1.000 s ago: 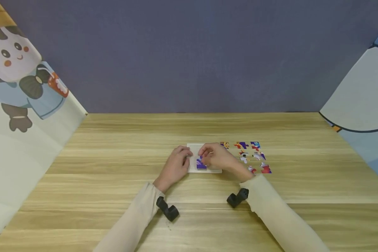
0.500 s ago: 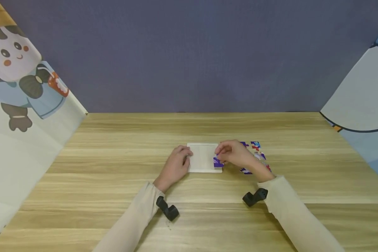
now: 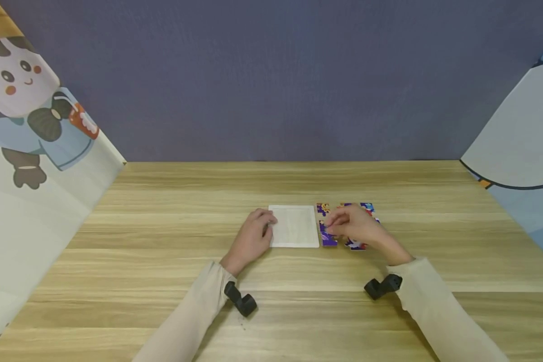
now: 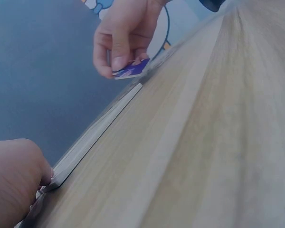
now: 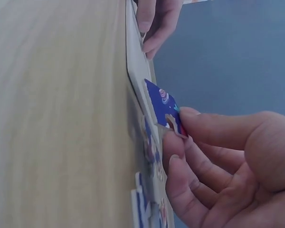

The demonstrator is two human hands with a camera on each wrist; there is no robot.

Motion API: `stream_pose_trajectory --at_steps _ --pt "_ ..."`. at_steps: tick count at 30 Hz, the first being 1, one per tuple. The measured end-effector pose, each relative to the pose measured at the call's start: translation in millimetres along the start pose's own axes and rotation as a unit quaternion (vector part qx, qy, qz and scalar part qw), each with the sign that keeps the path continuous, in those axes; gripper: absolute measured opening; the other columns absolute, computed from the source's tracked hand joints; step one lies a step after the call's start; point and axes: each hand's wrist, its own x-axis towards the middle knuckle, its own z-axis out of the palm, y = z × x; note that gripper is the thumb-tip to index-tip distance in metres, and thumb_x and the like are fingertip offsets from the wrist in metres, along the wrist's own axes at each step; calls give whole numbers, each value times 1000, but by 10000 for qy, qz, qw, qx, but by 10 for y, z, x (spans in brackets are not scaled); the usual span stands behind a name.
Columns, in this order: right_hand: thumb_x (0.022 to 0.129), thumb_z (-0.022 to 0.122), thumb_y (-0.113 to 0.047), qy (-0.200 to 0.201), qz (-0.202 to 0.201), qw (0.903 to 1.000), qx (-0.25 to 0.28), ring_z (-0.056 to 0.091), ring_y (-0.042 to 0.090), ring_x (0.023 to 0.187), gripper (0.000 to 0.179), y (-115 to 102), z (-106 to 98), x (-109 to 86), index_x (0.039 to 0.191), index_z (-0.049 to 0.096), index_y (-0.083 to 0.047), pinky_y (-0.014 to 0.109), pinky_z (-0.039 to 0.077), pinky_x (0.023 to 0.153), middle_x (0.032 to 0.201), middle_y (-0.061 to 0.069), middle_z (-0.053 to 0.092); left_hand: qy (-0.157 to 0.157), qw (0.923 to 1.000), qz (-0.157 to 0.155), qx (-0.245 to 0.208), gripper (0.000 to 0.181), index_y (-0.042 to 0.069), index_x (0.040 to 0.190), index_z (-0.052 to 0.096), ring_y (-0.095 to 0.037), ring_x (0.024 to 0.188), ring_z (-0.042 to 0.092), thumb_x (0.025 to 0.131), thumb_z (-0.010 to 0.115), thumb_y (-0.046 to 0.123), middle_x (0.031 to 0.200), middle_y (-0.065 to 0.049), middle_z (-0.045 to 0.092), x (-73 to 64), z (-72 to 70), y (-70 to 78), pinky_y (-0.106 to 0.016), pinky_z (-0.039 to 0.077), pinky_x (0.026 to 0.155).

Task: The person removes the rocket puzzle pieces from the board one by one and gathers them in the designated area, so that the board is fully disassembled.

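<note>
My right hand (image 3: 355, 224) pinches a purple jigsaw puzzle piece (image 5: 157, 102) between thumb and fingers. That piece is raised and tilted just off the right edge of a shallow white puzzle tray (image 3: 294, 229), whose inside is bare. My left hand (image 3: 252, 239) rests on the tray's left edge, with its fingertips on the rim. In the left wrist view, the piece (image 4: 131, 70) shows between the right thumb and fingers, beyond the tray's rim (image 4: 99, 130).
Several loose puzzle pieces (image 3: 356, 245) lie right of the tray, partly hidden under my right hand. One piece (image 3: 323, 209) sits by the tray's upper right corner. A dark wall (image 3: 289, 80) rises behind the wooden table (image 3: 163, 211).
My right hand has moved right with the purple puzzle piece, from above the tray to beyond its right edge. My left hand has stayed in place.
</note>
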Motion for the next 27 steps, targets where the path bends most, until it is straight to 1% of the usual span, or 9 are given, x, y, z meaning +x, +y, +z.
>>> stream_pose_trajectory --at_steps 3,8,15,21,27 --pt "87 66 -5 15 102 9996 -252 63 14 66 14 19 -4 -12 97 66 5 30 55 58 83 11 70 12 10000 14 -5 16 1 100 67 -31 117 55 89 56 1 118 -16 61 0 -3 -1 -41 46 102" --pt "88 65 -7 -48 262 9987 -441 64 17 69 13 45 -2 -17 98 67 2 32 56 62 86 9 71 29 10000 26 27 15 1 100 67 -31 116 56 89 56 1 118 -16 62 0 4 -15 -40 46 102" --pt "88 65 -7 -5 219 9978 -627 64 16 69 13 25 20 -30 97 67 1 32 57 63 87 10 70 26 10000 28 26 15 1 100 67 -31 116 55 89 56 1 118 -16 61 -2 15 -22 -40 46 102" --pt "88 66 -7 65 221 9962 -838 64 14 68 12 5 51 -34 96 68 1 29 56 61 86 10 70 9 10000 17 31 16 1 100 67 -30 117 55 89 56 2 119 -15 61 -17 12 -20 -40 46 102" --pt "87 65 -5 90 185 9954 -939 65 13 69 9 -1 62 -19 94 69 0 29 56 62 84 9 71 -21 10000 -94 -18 16 2 101 67 -30 118 55 89 56 2 120 -15 61 -25 -12 -5 -41 45 103"
